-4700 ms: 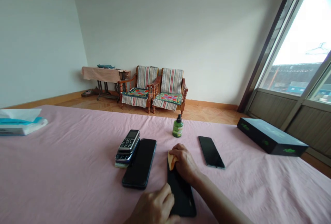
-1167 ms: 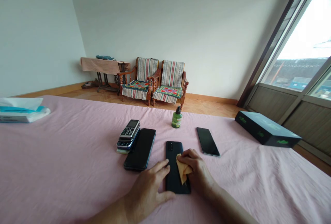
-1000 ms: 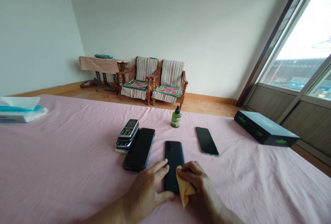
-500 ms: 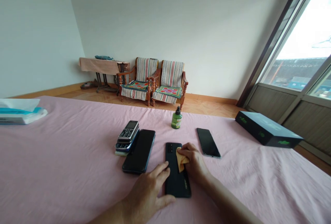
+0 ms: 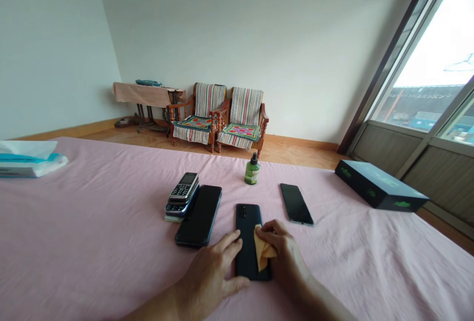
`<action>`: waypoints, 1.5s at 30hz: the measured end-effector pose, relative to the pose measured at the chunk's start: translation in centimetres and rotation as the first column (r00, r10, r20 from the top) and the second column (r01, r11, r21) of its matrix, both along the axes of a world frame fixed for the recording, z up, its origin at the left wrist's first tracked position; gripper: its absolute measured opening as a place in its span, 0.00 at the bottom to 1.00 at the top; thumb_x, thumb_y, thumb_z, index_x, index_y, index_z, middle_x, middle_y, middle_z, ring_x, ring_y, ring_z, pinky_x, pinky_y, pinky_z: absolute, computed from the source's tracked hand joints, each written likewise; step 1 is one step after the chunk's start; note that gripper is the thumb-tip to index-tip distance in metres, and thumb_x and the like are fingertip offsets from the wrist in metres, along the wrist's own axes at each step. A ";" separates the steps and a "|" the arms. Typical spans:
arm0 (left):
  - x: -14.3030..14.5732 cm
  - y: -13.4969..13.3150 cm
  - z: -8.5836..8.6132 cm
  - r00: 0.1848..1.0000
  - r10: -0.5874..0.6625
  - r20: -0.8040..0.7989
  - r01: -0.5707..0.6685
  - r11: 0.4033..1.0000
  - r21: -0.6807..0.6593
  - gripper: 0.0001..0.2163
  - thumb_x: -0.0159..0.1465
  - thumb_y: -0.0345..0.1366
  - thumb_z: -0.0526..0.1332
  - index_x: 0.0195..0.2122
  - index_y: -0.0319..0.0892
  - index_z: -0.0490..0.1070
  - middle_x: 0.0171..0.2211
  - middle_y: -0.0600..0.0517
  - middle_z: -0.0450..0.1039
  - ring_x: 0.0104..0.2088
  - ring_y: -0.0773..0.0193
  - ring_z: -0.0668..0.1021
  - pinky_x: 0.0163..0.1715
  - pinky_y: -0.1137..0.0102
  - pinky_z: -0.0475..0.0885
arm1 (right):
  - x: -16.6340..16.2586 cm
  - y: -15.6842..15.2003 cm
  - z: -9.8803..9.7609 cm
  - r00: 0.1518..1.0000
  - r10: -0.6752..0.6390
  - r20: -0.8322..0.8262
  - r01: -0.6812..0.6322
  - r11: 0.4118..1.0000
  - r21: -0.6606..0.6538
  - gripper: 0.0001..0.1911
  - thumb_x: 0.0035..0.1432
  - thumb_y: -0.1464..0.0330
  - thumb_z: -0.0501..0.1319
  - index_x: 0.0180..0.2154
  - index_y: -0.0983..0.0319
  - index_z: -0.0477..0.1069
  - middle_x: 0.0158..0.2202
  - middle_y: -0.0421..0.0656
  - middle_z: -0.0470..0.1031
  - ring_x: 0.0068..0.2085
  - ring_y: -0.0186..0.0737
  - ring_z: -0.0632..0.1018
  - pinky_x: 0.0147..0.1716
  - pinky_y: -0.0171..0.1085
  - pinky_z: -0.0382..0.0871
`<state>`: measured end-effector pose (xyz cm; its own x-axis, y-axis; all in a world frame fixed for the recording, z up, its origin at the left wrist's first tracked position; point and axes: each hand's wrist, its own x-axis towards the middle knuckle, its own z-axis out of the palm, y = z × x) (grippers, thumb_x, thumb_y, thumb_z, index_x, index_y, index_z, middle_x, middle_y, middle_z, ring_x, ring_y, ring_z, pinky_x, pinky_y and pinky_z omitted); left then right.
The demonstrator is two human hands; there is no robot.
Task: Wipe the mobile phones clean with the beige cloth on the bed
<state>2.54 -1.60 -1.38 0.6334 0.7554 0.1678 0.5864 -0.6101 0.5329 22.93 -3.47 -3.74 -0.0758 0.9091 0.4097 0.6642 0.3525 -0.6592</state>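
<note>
Pale walls (image 5: 229, 29) close off the far side of the room, with a window (image 5: 425, 106) at the far right. Wrinkled and wide, a pink sheet (image 5: 103, 232) fills the near half. Beyond its far edge stand two chairs (image 5: 210, 103) with striped covers and, left of them, a draped table (image 5: 142, 95). On the sheet, a dark box (image 5: 381, 182) lies at the right and a tissue pack (image 5: 27, 163) at the far left.

Near the middle, wiping appears to be the step in hand. The left hand (image 5: 207, 274) is open, fingers spread, with fingertips at the left edge of the middle phone (image 5: 248, 252) and the thumb by its near end. The right hand (image 5: 287, 257), over the phone's right edge, is drawn into a pinch.

That phone lies back up on the sheet, camera end far. To its left is the left phone (image 5: 200, 215), touching a stack of keypad phones (image 5: 184, 190); the right phone (image 5: 296, 203) lies apart. A green bottle (image 5: 252, 173) stands upright beyond them.

Smallest, a yellow cloth (image 5: 261, 251) is gripped in the right hand and rests against the phone's back. Another stroke would likely call for a steady left hand and light pressure.
</note>
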 end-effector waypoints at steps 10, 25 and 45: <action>0.1 0.0 0.4 0.998 -0.013 -0.057 0.012 1.000 -0.018 0.29 0.52 0.35 0.70 0.56 0.43 0.68 0.60 0.43 0.63 0.53 0.51 0.73 0.54 0.60 0.67 | -0.3 -1.6 -0.2 0.998 -0.026 0.049 0.026 1.000 -0.011 0.13 0.56 0.77 0.56 0.33 0.60 0.78 0.33 0.45 0.70 0.35 0.39 0.73 0.30 0.32 0.66; -0.1 2.2 -5.7 0.981 -0.060 -0.183 0.079 0.992 0.098 0.38 0.47 0.45 0.72 0.59 0.46 0.62 0.61 0.42 0.61 0.49 0.44 0.76 0.46 0.60 0.75 | -1.2 5.4 0.7 0.996 -0.028 0.085 0.025 0.999 0.035 0.26 0.42 0.88 0.50 0.34 0.60 0.77 0.33 0.45 0.71 0.38 0.43 0.70 0.36 0.37 0.67; -0.4 2.8 -7.5 0.995 -0.084 -0.049 0.096 0.938 0.333 0.21 0.65 0.40 0.56 0.59 0.49 0.61 0.56 0.46 0.68 0.40 0.57 0.81 0.34 0.74 0.77 | -1.5 9.9 1.4 0.992 0.001 0.126 0.002 1.000 -0.026 0.22 0.33 0.86 0.52 0.27 0.62 0.76 0.31 0.43 0.72 0.36 0.39 0.72 0.34 0.33 0.65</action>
